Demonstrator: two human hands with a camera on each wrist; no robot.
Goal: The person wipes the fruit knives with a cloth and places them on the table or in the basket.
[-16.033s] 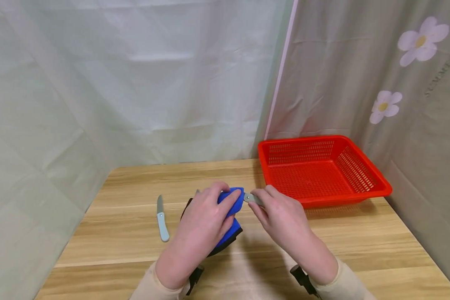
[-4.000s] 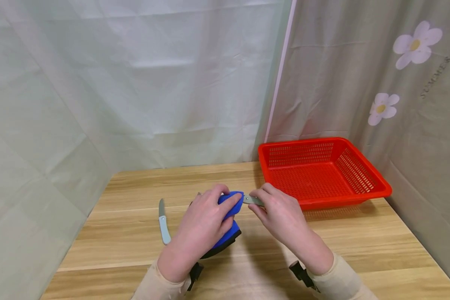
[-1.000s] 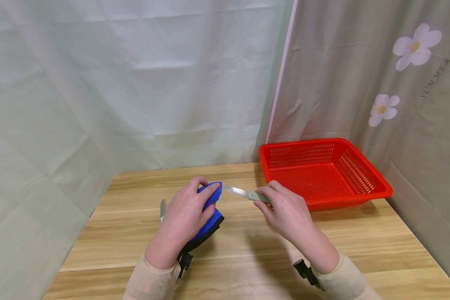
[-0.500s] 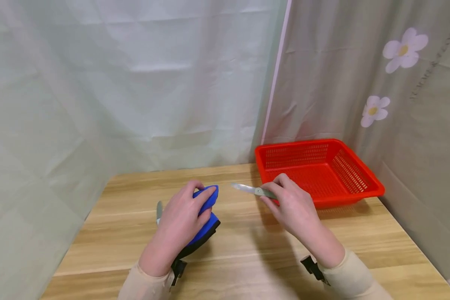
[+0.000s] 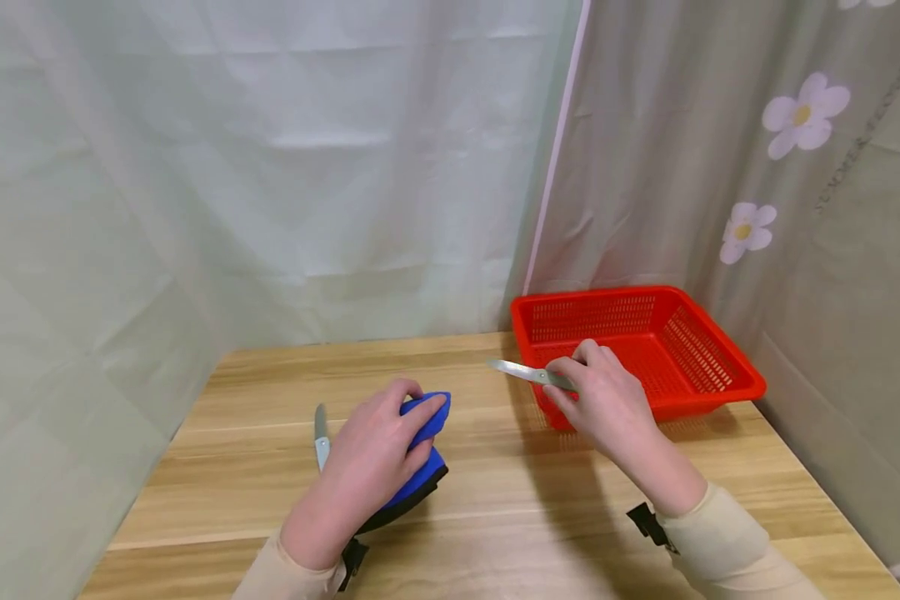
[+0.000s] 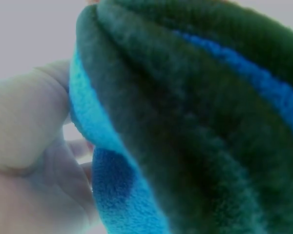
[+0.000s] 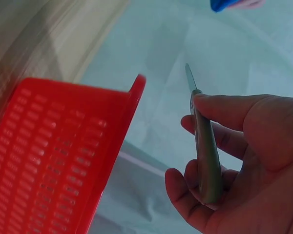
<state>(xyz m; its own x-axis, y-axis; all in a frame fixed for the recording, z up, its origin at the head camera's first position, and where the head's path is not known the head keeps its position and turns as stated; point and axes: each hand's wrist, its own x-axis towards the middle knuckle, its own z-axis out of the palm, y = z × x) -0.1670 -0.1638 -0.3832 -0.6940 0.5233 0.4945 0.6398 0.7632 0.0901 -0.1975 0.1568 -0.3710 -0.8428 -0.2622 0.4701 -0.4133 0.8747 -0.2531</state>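
My left hand (image 5: pixel 378 446) grips a folded blue cloth (image 5: pixel 429 479) with a dark edge. Its thick dark border fills much of the left wrist view, with the thumb (image 6: pixel 27 119) pressed at its side. In my right hand (image 5: pixel 607 400) is a small knife (image 5: pixel 528 372), held by its grey-green handle (image 7: pixel 207 151) between thumb and fingers. The blade points left, toward the cloth but apart from it. That hand is over the near left part of the red basket (image 5: pixel 720 392). A second knife (image 5: pixel 321 442) with a pale blue handle lies on the table, partly hidden behind my left hand.
The red plastic basket with slotted walls stands at the back right of the wooden table (image 5: pixel 480 542). Pale curtains (image 5: pixel 345 167) hang close behind the table and along both sides.
The knife has come out of the blue cloth, its blade now bare. My right hand has carried it right, over the basket's edge. The left hand with the cloth has shifted left.
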